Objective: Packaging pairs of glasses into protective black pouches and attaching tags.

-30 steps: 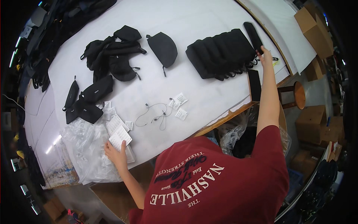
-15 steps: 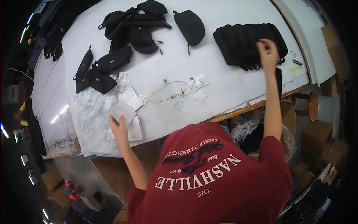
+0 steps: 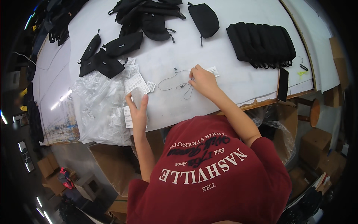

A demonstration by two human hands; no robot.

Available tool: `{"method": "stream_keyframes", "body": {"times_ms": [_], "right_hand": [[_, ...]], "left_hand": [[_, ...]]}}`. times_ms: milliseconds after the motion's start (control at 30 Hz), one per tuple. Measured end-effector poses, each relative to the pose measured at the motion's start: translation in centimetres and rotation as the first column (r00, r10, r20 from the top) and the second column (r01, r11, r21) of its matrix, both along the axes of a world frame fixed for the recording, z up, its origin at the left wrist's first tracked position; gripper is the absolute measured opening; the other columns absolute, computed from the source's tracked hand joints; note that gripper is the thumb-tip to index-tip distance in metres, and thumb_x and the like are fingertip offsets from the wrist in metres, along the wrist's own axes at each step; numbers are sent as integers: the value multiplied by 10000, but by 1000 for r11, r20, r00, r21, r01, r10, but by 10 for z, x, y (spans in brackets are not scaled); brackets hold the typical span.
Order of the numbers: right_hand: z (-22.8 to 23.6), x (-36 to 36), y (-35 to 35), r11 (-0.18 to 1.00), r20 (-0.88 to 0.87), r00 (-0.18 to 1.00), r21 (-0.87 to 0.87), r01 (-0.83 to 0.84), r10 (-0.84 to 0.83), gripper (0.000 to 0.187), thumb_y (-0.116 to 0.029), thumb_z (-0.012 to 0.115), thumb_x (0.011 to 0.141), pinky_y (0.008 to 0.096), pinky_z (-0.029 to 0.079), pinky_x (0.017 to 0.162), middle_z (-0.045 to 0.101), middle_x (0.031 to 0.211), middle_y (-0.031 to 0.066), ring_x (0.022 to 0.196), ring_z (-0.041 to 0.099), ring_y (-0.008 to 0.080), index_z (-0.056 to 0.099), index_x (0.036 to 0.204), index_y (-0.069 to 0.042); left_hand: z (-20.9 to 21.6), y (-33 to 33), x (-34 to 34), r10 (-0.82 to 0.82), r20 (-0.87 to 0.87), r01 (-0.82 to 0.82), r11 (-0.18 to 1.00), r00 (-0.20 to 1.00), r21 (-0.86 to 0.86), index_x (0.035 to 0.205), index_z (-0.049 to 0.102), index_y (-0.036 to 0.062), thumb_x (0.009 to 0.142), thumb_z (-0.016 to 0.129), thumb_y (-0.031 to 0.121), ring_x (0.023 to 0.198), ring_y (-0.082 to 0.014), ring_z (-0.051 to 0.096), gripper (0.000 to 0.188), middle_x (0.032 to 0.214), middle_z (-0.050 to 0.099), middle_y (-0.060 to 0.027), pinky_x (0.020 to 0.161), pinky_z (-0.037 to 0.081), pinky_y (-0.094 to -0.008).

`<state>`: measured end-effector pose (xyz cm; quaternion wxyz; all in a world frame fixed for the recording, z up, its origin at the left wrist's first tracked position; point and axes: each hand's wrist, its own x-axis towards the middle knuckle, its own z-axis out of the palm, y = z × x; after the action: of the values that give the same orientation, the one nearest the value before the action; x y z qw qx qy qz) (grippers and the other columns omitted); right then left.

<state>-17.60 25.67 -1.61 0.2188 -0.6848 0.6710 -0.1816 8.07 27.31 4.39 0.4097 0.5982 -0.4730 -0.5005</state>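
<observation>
My left hand (image 3: 138, 111) holds a small translucent packet (image 3: 138, 95) between thumb and fingers, over white printed paper labels (image 3: 135, 83). Against its outer side lies a heap of clear plastic bags (image 3: 99, 106). At the middle of the table my right hand (image 3: 203, 81) reaches down with fingertips pinched together over thin grey cords (image 3: 188, 94). Whatever those fingertips grip is hidden, though a cord and a white tag (image 3: 213, 71) lie right at them. Another thin cord (image 3: 164, 80) loops across the white tabletop.
Black zip pouches (image 3: 123, 45) lie piled at the far left, with a single pouch (image 3: 204, 20) apart. A row of black pouches (image 3: 261, 44) stands at right. Near the edge are a phone (image 3: 283, 84) and small black snips (image 3: 303, 67). Cardboard boxes (image 3: 108, 164) sit below the table.
My right hand has moved left from the row of black pouches to the cords and tags. My left hand has lifted away from the plastic heap with the translucent packet. The view has shifted slightly.
</observation>
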Motion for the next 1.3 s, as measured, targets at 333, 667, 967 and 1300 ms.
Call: {"method": "stream_keyframes", "body": {"times_ms": [333, 667, 967, 1300], "right_hand": [[26, -5, 0, 993, 210, 972, 64, 98, -109, 137, -166, 696, 765, 370, 468, 653, 579, 836, 72, 769, 594, 268, 611, 774, -59], [93, -19, 0, 999, 728, 685, -7, 31, -16, 142, -153, 687, 819, 198, 339, 542, 536, 712, -29, 591, 414, 28, 579, 793, -65], [95, -21, 2, 995, 724, 688, 93, -34, -44, 119, -154, 678, 823, 197, 366, 579, 558, 703, -27, 642, 473, 39, 613, 823, -54], [24, -60, 14, 958, -62, 956, -56, 283, -286, 115, -168, 674, 765, 342, 460, 639, 599, 767, 64, 701, 584, 240, 652, 836, -80]], "left_hand": [[4, 6, -25, -63, -13, 63, 998, 998, -1, 1157, 350, 73, 811, 720, 145, 821, -92, 440, 512, 892, 463, -24, 744, 394, -230], [8, 8, -42, -174, -41, 175, 984, 984, 20, 1180, 328, 61, 837, 686, 164, 804, -113, 475, 506, 863, 512, -55, 728, 403, -246], [3, 7, -44, -215, -144, 223, 974, 966, 47, 1216, 329, 68, 881, 631, 176, 904, -151, 537, 464, 981, 578, -128, 794, 423, -274], [-2, 12, -42, -242, -128, 251, 966, 962, 59, 1215, 347, 73, 889, 623, 171, 911, -147, 533, 438, 988, 579, -129, 795, 419, -273]]}}
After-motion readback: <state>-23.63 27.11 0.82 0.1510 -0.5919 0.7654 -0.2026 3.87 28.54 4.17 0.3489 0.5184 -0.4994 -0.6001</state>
